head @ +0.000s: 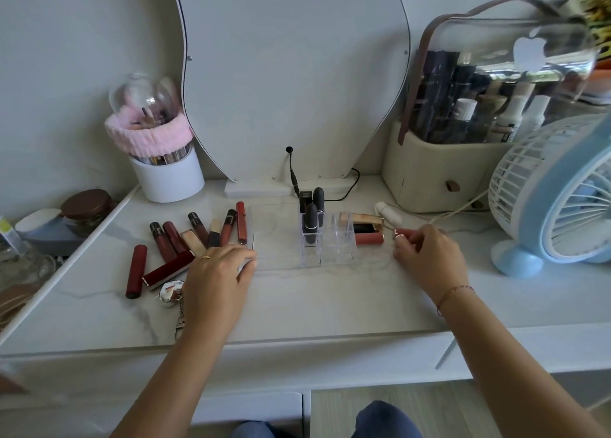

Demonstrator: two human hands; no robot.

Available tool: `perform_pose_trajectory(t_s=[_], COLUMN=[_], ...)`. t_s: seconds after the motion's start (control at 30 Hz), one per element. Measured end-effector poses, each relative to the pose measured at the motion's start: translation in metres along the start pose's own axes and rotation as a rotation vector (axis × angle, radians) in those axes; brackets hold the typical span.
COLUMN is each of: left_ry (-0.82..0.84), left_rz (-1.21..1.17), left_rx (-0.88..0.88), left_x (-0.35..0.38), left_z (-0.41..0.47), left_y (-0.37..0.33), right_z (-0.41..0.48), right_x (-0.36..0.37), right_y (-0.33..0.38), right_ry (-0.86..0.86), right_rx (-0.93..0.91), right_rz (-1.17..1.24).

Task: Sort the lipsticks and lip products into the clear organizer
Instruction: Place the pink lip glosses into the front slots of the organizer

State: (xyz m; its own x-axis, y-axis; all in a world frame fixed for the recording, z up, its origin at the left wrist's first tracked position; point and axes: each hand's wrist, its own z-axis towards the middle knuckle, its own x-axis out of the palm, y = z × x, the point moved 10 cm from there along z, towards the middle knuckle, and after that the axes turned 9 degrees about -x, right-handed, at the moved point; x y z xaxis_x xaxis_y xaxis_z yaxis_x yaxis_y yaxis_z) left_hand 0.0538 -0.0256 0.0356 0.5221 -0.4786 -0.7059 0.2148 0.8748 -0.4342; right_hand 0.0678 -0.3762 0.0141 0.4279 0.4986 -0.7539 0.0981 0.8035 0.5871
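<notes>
The clear organizer (342, 244) stands mid-table with three black lipsticks (310, 224) upright in its left slots. My left hand (218, 274) lies palm down, fingertips touching the organizer's front left corner and holding nothing. My right hand (428, 256) pinches a small pink lip product (399, 234) just right of the organizer. A pink lip gloss (368, 238), a black lipstick (363, 228) and a gold one (367, 219) lie between organizer and right hand. Several lip glosses (198, 232), a red tube (136, 270) and a dark red lipstick (167, 271) lie at the left.
A white brush cup with a pink headband (165, 170) stands back left, a mirror (291, 74) behind the organizer, and a cosmetics case (439, 170) back right. A blue fan (555, 199) stands right. A silver keychain (172, 294) lies by my left wrist.
</notes>
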Motion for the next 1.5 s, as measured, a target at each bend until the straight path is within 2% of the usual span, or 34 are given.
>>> perform_pose_trajectory(t_s=[0.13, 0.3, 0.47, 0.63, 0.87, 1.33, 1.5], left_ry=[0.0, 0.007, 0.001, 0.001, 0.01, 0.017, 0.005], left_rz=[0.005, 0.008, 0.005, -0.005, -0.009, -0.003, -0.005], left_rx=[-0.001, -0.013, 0.002, 0.015, 0.004, -0.003, -0.003], left_x=[0.0, 0.002, 0.001, 0.001, 0.003, 0.005, 0.003], left_z=[0.001, 0.0, 0.001, 0.0, -0.001, 0.0, -0.001], left_y=[0.0, 0.003, 0.0, 0.0, 0.004, 0.005, 0.003], right_z=[-0.002, -0.015, -0.034, -0.039, -0.036, -0.033, -0.032], right_x=[-0.007, -0.008, 0.004, 0.03, 0.044, 0.055, 0.053], right_y=[0.002, 0.046, 0.105, 0.142, 0.158, 0.143, 0.143], right_ry=[-0.02, 0.013, 0.098, 0.176, 0.147, 0.143, 0.162], right_rx=[-0.048, -0.235, -0.409, -0.497, -0.535, -0.461, -0.449], right_rz=[-0.045, 0.408, 0.632, 0.596, 0.464, 0.366, 0.421])
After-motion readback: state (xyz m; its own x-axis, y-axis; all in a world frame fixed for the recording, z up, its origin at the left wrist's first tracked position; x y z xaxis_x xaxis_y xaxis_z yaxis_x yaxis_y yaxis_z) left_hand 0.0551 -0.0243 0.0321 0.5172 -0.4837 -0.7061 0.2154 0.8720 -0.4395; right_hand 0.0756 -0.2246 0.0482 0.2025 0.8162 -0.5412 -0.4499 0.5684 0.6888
